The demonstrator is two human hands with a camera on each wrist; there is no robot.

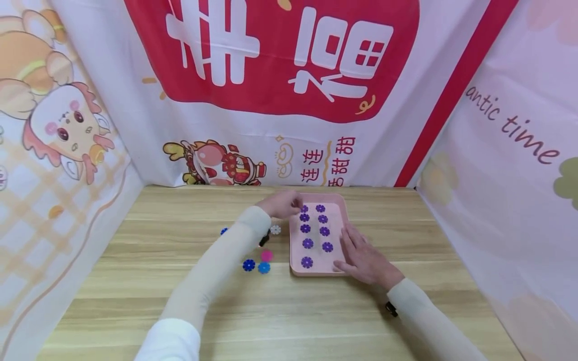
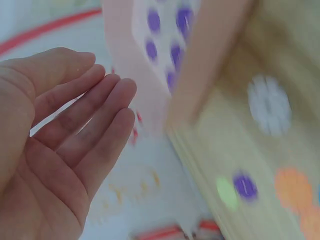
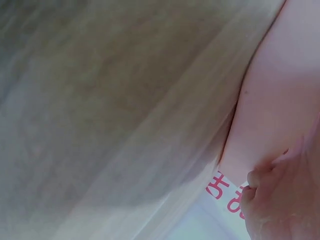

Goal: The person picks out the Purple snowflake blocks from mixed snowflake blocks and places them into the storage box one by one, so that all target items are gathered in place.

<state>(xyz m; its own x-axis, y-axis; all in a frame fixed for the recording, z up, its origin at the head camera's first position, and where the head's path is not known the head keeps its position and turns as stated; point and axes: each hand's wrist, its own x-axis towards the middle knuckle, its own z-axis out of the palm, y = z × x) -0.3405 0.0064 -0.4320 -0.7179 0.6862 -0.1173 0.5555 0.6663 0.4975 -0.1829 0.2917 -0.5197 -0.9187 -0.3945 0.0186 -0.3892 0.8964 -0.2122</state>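
Observation:
A pink tray lies on the table, holding purple snowflake-shaped discs in two columns. My left hand is above the tray's far left corner, beside the top disc of the left column. In the left wrist view its fingers are loosely bent, with nothing between thumb and fingertips. My right hand rests on the tray's right rim, fingers stretched along it and thumb toward the near right corner. The right wrist view shows that hand, partly cut off, against the tray's pink side.
Left of the tray lie a white disc, a pink disc, a light blue disc and a dark blue disc. Orange discs and a light green disc show in the left wrist view. Printed cloth hangs behind the table.

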